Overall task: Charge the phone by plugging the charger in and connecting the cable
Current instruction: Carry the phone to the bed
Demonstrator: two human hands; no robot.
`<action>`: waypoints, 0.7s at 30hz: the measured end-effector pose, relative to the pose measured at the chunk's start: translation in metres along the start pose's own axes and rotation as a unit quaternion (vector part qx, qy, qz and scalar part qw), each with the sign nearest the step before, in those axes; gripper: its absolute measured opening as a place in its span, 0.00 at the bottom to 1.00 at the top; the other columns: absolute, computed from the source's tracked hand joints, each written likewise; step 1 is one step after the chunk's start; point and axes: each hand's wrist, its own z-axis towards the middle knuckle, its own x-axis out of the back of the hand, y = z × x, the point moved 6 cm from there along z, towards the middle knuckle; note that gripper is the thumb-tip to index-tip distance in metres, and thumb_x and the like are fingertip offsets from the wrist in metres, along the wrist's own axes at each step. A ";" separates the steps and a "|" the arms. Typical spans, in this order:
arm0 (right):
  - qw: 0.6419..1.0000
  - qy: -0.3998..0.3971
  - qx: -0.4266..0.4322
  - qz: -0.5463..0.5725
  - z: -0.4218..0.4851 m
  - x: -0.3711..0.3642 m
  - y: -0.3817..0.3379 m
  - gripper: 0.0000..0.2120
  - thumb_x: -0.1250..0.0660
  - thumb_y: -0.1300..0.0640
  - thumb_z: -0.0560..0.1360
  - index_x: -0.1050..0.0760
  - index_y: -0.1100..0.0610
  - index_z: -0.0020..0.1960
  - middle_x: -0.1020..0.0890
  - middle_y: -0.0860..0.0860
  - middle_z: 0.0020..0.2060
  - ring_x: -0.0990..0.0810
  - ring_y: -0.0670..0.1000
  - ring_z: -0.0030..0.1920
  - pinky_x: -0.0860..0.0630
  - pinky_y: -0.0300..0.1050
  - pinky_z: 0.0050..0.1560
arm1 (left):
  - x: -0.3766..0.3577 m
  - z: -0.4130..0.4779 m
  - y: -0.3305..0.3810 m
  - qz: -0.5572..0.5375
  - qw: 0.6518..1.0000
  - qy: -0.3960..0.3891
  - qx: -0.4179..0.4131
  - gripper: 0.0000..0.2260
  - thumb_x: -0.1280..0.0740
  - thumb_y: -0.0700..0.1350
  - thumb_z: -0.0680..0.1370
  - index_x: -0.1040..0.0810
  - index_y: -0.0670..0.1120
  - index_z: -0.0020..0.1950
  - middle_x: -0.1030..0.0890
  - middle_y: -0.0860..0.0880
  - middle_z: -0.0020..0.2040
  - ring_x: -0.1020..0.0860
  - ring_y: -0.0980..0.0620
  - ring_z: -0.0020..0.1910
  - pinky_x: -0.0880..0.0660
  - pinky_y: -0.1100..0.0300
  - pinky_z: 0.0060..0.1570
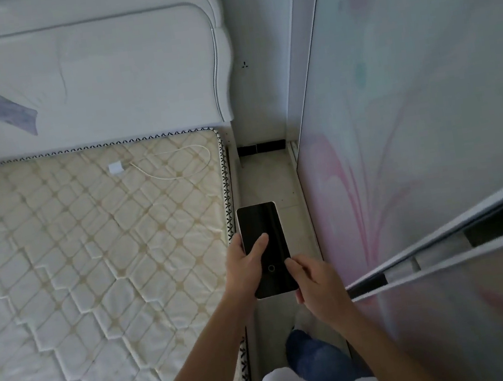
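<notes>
**Phone in hand, charger up and to the left on the mattress**

Both hands are on the phone point(265, 249), held screen-up over the strip of floor point(268, 181) between bed and wardrobe door point(425, 101). Screen is dark. The left hand point(245, 268) grips it along its left edge, thumb laid across the glass. The right hand point(316, 281) pinches the lower right corner, fingers curled closed on the edge. The phone's long axis runs away from me, tipped slightly left at the far end.

The charger point(116, 168), a small white block, lies ahead of the hands and well off to the left on the bare mattress point(60, 265), close to the headboard point(81, 69). Its white cable point(194, 162) trails from the block toward the right in a loose loop that turns back near the mattress edge. The free end looks to lie nearer the block; I can't make out the connector.

There's a wall socket point(245, 65) ahead of the hands and higher, in the gap beside the headboard, roughly in line with the phone.

My read: nothing is plugged in yet. The left hand is on the charger's side, so I judge it the natural one to reach forward-left, provided the right takes the phone's weight first. The cable loop is the closest part.
</notes>
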 end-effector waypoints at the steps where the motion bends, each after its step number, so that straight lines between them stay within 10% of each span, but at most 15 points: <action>1: 1.000 -0.002 0.002 0.000 0.014 0.006 -0.004 0.13 0.43 0.48 0.82 0.25 0.48 0.42 0.22 0.44 0.26 0.25 0.43 0.25 0.28 0.35 0.28 | -0.006 0.011 0.009 -0.001 1.000 0.003 0.000 0.07 0.30 0.45 0.78 0.23 0.46 0.55 0.16 0.40 0.51 0.16 0.43 0.48 0.18 0.43 0.50; 21: 1.000 0.022 -0.023 -0.002 0.226 0.065 -0.042 0.13 0.43 0.51 0.82 0.24 0.51 0.44 0.21 0.41 0.28 0.24 0.42 0.27 0.30 0.31 0.28 | -0.080 0.218 0.101 0.000 1.000 -0.024 0.006 0.08 0.29 0.45 0.77 0.23 0.44 0.53 0.16 0.38 0.50 0.16 0.38 0.48 0.16 0.47 0.43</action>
